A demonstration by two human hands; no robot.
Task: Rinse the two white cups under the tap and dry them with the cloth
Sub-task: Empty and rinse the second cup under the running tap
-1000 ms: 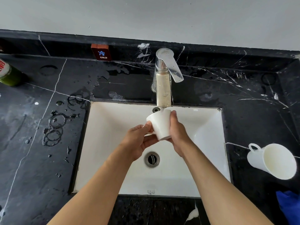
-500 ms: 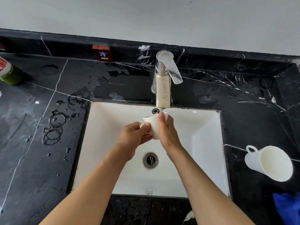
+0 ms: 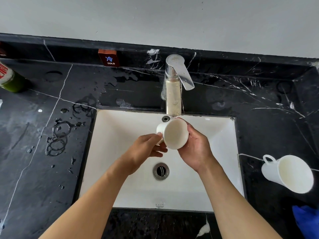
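Note:
A white cup (image 3: 174,134) is tipped on its side just below the spout of the chrome tap (image 3: 173,87), its mouth facing me, over the white sink (image 3: 120,128). My right hand (image 3: 196,149) wraps the cup's right side and underside. My left hand (image 3: 146,149) grips it at its left, by the base and handle, which is hidden. A second white cup (image 3: 290,173) lies on its side on the black marble counter to the right of the sink, handle up. A blue cloth (image 3: 307,221) pokes in at the bottom right corner.
The drain (image 3: 160,170) sits in the sink's middle. Water rings and drops (image 3: 58,135) mark the counter on the left. A green bottle (image 3: 10,78) stands at the far left. A small "COLD" sign (image 3: 108,58) leans on the back ledge.
The cup went from upright under the spout to tipped on its side with its mouth toward me. My right hand shifted from the cup's front to cradle its right side.

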